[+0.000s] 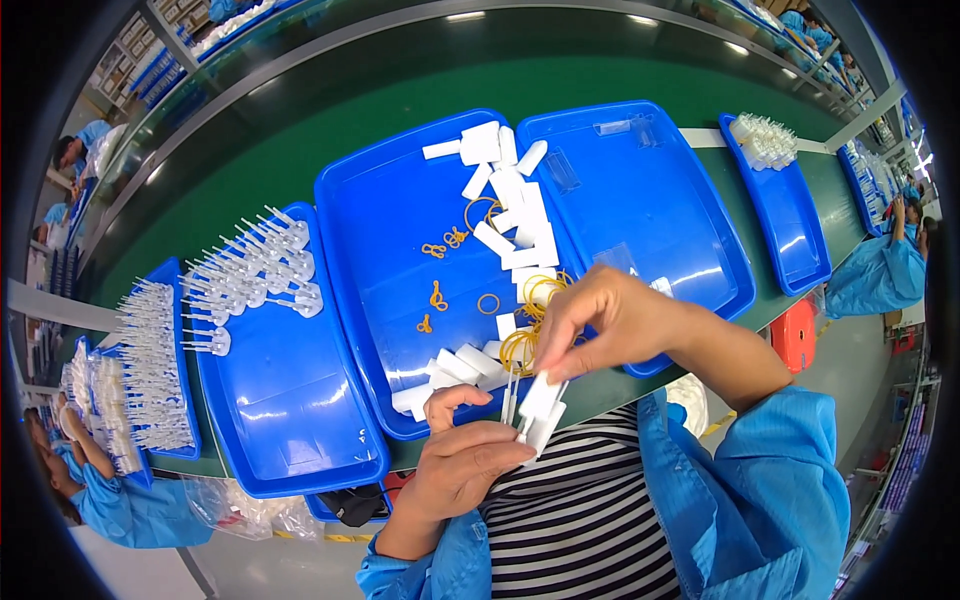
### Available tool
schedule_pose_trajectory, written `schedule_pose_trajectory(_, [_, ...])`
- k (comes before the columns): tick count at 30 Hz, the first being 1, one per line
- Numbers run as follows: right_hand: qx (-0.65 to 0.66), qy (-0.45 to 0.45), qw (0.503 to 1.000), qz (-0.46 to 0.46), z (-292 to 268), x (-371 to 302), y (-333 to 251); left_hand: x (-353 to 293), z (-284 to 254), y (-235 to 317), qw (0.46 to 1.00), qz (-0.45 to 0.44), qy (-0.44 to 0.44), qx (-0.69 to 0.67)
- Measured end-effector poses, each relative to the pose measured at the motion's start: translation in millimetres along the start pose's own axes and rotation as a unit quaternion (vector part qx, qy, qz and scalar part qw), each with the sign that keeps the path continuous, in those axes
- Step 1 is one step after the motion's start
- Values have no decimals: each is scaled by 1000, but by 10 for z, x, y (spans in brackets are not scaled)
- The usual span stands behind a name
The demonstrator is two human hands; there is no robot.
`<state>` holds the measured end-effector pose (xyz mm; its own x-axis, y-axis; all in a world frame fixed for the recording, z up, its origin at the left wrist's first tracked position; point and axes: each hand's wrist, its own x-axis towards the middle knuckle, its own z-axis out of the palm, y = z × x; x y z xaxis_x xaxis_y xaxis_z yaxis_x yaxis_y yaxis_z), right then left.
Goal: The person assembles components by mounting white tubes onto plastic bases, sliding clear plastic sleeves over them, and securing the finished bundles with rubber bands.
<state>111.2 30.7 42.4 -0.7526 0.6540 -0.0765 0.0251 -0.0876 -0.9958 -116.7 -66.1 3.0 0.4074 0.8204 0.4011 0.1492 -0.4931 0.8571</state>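
In front of my striped shirt, both hands come together on small white rectangular pieces. My left hand (465, 465) grips a white piece (543, 432) and a thin clear strip (510, 398) near its fingertips. My right hand (605, 325) comes from above, its thumb and fingers pinching another white piece (541, 396) against the lower one. How the pieces fit together is too small to tell. Just beyond them stands a blue tray (380, 260) with loose white blocks (510, 215) and orange rubber bands (519, 350), some tied in small knots.
A second blue tray (650, 190) at the right holds a few clear plastic parts. Left, another tray (290, 430) carries white stemmed pieces (255, 265), beside a crowded tray of similar pieces (155, 370). A narrow tray (790, 225) stands far right. People in blue work nearby.
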Motion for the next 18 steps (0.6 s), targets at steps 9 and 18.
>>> schedule_pose_trajectory(9, [-30,-13,996,-82,332,61,-1,-53,54,-43,988,-19,140,-63])
schedule_pose_trajectory(18, [-418,184,873,-170,-50,516,-69,-153,-15,-148,979,-34,182,-88])
